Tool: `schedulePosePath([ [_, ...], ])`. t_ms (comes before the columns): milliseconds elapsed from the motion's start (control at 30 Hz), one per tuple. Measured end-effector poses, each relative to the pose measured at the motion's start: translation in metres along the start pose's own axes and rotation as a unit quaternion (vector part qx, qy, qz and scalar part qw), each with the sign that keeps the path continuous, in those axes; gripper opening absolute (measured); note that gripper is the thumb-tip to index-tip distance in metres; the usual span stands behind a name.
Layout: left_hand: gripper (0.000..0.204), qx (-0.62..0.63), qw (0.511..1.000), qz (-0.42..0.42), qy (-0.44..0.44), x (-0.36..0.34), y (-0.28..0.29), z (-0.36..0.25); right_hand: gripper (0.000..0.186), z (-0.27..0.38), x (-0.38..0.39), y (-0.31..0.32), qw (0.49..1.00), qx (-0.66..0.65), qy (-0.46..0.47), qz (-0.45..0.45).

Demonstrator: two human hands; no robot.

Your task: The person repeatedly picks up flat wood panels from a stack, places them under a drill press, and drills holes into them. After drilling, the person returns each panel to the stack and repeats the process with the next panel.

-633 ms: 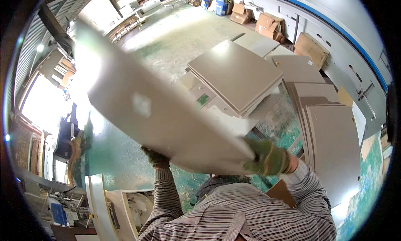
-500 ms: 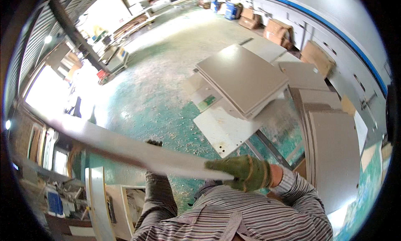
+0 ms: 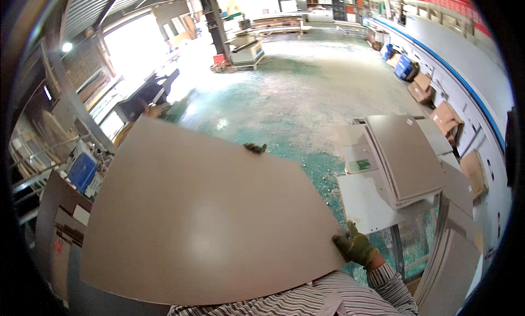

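A large flat taupe board [image 3: 208,206] with a smooth, slightly glossy face spreads out in front of me. My left hand [image 3: 255,147], in a dark green glove, shows only its fingers curled over the board's far edge; the rest is hidden behind the board. At the right edge my right hand [image 3: 356,246], also in a green glove, grips the board, its thumb lying on the upper face. The near edge of the board comes up against my striped shirt [image 3: 328,294].
A stack of similar boards [image 3: 404,157] rests to the right above a white panel [image 3: 366,206]. More boards [image 3: 454,272] stand at the lower right. Cardboard packages [image 3: 445,119] line the right wall. Racks and a blue object [image 3: 83,172] are at left, a post [image 3: 213,23] beyond.
The board was seen nearly edge-on and now shows its broad face, tilted toward me. My view has swung left, so the stack appears farther right. My right hand keeps its hold.
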State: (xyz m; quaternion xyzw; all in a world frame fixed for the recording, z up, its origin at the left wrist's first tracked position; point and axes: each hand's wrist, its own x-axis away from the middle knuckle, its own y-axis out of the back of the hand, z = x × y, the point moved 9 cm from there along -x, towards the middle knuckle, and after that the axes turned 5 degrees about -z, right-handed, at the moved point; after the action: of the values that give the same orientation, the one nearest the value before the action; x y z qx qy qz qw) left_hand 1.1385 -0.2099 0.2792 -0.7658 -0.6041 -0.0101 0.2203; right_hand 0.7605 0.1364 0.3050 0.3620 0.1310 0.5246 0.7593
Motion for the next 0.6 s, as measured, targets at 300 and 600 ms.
schedulePosePath([
  [300,0.061,-0.158,0.983,-0.088,-0.012,0.014,0.108,-0.069,0.041,0.026,-0.102,-0.101,0.938,0.062,0.335,-0.060],
  [600,0.057,-0.305,0.940,-0.152,0.019,0.046,0.148,-0.097,0.054,-0.057,-0.204,-0.075,0.941,-0.338,0.027,-0.005],
])
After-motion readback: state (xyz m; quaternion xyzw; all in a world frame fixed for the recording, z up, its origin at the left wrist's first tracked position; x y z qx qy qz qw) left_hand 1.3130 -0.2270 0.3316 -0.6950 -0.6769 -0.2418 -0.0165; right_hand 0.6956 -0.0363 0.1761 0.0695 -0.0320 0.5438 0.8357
